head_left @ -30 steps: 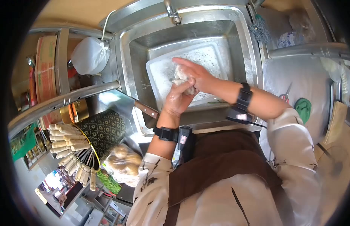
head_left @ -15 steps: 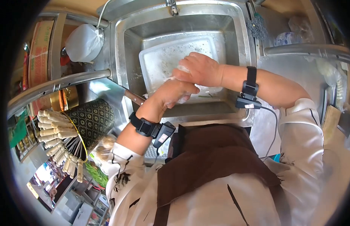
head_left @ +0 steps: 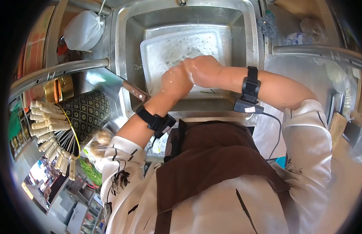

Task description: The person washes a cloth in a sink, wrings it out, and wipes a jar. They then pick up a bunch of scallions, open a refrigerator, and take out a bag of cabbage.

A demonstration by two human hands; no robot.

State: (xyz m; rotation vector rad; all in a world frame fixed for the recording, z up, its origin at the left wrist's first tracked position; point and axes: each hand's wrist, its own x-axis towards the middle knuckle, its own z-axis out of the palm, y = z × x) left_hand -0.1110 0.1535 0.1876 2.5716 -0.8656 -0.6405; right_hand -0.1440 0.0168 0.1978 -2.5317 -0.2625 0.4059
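Note:
My left hand [head_left: 176, 81] and my right hand [head_left: 204, 71] press together over a stainless steel sink [head_left: 123, 58]. Both are wet, with bits of white foam on the skin. The fingers of each are curled closed, and what lies in them, if anything, is hidden. Beneath them a white rectangular plastic tub [head_left: 181, 43] sits in the basin, tilted a little, with sudsy water in it.
A cleaver [head_left: 133, 90] lies at the sink's left edge, its handle near my left forearm. Left of it is a patterned holder [head_left: 89, 113] with many wooden-handled skewers. A white plastic bag [head_left: 84, 31] hangs upper left; a steel-wool scrubber [head_left: 267, 25] hangs right of the sink.
The right hand was laid over the left; now they meet side by side, knuckles together. My left hand has turned and moved up slightly. Less foam shows. The view has shifted a little.

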